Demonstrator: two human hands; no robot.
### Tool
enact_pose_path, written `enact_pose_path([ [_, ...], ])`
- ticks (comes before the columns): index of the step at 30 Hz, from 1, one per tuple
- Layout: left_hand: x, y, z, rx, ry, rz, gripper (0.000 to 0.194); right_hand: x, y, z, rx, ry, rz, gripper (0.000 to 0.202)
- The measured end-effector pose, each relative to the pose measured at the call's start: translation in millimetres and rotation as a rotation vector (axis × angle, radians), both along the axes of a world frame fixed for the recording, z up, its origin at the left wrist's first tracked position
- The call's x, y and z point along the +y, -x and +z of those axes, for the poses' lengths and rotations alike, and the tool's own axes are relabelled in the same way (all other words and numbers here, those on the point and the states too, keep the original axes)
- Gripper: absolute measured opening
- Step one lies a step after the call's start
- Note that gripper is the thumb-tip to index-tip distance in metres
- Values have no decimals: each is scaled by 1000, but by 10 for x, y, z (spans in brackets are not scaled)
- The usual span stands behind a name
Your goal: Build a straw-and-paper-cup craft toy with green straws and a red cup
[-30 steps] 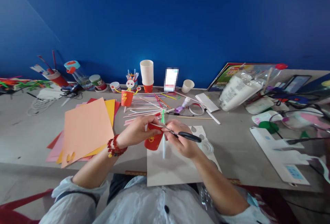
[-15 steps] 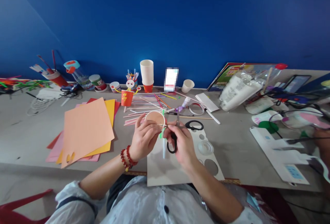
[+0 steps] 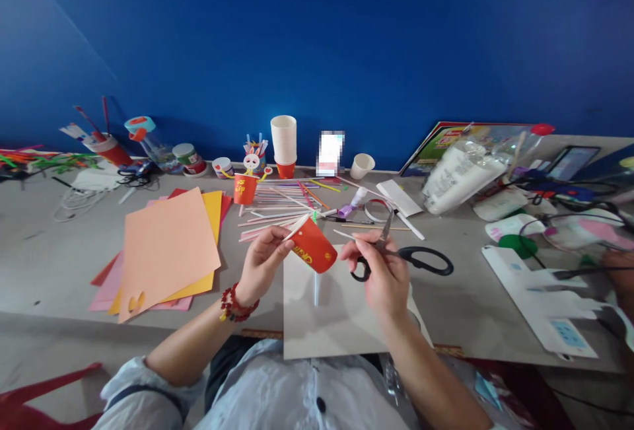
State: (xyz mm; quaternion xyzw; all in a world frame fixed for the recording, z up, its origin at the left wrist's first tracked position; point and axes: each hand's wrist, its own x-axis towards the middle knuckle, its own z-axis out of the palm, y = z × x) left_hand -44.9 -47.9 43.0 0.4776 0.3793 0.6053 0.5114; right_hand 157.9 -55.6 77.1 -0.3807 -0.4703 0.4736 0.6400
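My left hand point(image 3: 265, 258) grips a red paper cup point(image 3: 319, 248) with yellow lettering by its rim, and the cup is tilted with its base toward the right. A small pale spot shows on its side. To the right, my right hand point(image 3: 389, 278) is closed on black-handled scissors point(image 3: 426, 261), their blades pointing up and away. A thin white stick point(image 3: 345, 234) also sticks out leftward from its fingertips. Beneath the hands lies a grey board point(image 3: 307, 337) with a pale blue straw point(image 3: 316, 291) upright in view below the cup.
Coloured paper sheets point(image 3: 171, 245) are stacked at left. Behind the hands lie loose straws point(image 3: 282, 199), a decorated rabbit cup point(image 3: 245, 189), stacked white cups point(image 3: 284, 139), a tape roll point(image 3: 377, 211) and a blurred phone point(image 3: 329, 152). A power strip point(image 3: 539, 304) is at right.
My hands have moved apart. The cup has turned so its red side shows, staying in my left hand. My right hand has shifted right with the scissors and thin white stick.
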Motion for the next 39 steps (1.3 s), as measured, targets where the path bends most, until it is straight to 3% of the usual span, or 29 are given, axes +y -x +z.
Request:
enact_pose_path([
  [9, -33, -22, 98, -194, 66, -177, 12, 168, -75, -75, -79, -119, -74, 4],
  [13, -21, -62, 147, -298, 186, -326, 14, 172, 34, -110, -112, -67, 27, 8],
  [16, -1, -108, 159, -317, 328, -291, 19, 147, 90, -151, -169, 24, 165, 13],
  [19, 16, -145, 127, -289, 437, -279, 20, 115, 88, -163, -326, -7, 209, 17],
  [22, 19, -156, 70, -282, 375, -276, 21, 93, 67, -123, -588, -100, 94, 17],
  [27, -32, -122, 70, -90, 146, -280, 57, 84, 110, -78, -843, -205, -88, 14],
  [30, -60, -107, 120, -59, 213, -345, 65, 82, 142, -60, -718, -198, -43, 11],
  [35, -19, -84, 144, -403, 475, -522, 52, 24, 57, 48, -257, -108, 6, 7],
  [39, 3, -81, 129, -491, 524, -543, 52, -110, -14, 44, -207, -49, 177, 7],
])
